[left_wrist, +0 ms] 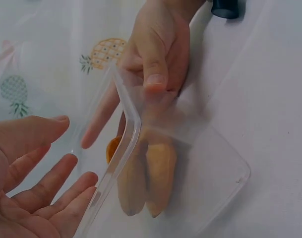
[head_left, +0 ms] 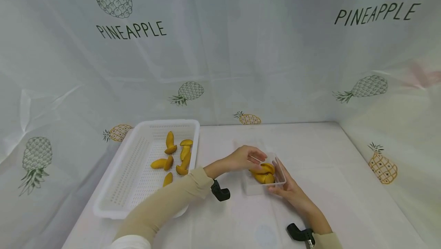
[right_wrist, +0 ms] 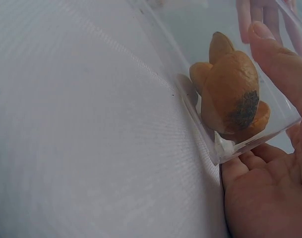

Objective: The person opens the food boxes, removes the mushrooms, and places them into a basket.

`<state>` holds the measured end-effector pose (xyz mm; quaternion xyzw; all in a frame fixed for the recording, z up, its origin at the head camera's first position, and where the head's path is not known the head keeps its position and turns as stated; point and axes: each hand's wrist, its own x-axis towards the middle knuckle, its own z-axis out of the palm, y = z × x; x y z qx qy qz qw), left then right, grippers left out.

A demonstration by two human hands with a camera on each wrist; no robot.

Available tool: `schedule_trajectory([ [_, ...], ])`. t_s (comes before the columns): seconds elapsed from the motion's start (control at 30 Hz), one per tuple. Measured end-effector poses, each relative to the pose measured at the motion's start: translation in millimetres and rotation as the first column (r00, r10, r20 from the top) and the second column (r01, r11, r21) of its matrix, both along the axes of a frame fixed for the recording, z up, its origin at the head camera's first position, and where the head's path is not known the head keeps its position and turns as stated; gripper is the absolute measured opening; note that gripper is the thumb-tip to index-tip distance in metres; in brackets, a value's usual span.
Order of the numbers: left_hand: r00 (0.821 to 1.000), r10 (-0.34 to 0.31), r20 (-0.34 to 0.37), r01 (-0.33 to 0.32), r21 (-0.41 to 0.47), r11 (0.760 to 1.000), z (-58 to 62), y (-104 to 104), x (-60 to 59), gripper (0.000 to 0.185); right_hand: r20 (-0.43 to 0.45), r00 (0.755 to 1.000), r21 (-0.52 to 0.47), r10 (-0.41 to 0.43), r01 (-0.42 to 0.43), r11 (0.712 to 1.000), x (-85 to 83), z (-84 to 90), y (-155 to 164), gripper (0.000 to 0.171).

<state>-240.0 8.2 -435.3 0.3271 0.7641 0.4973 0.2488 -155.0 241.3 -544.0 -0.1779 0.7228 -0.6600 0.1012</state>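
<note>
Two hands flank clear box (head_left: 280,175) of orange pieces (head_left: 263,173): right hand (head_left: 290,192) grips its wall, left hand (head_left: 245,158) hovers slack-fingered above.

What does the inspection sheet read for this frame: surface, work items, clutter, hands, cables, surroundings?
Surface: white table, covered with cloth.
Work items: clear plastic box holding several yellow-orange fruit pieces, tilted off the table at one end.
Clutter: white perforated basket on the table's left side, with loose fruit slices inside.
Hands: right hand grips the box, thumb over its rim; left hand over the box, its fingers relaxed beside the rim, holding nothing.
Cables: nothing seen; a black wrist camera mount on each forearm.
Surroundings: pineapple-print backdrop on three sides.
</note>
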Motion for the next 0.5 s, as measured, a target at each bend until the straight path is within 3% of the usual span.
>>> schedule_trajectory([
  [0.23,1.000,0.009,-0.011,-0.009,-0.015,1.000,-7.9,11.5,2.0,0.040,-0.002,1.000,-0.014,0.008,-0.008,1.000,-0.1,0.8,0.0,0.100],
  [0.5,0.994,0.065,-0.085,-0.073,-0.092,0.993,-13.1,20.2,6.6,0.036,-0.004,1.000,0.008,-0.001,0.001,1.000,0.4,2.2,-0.7,0.102],
])
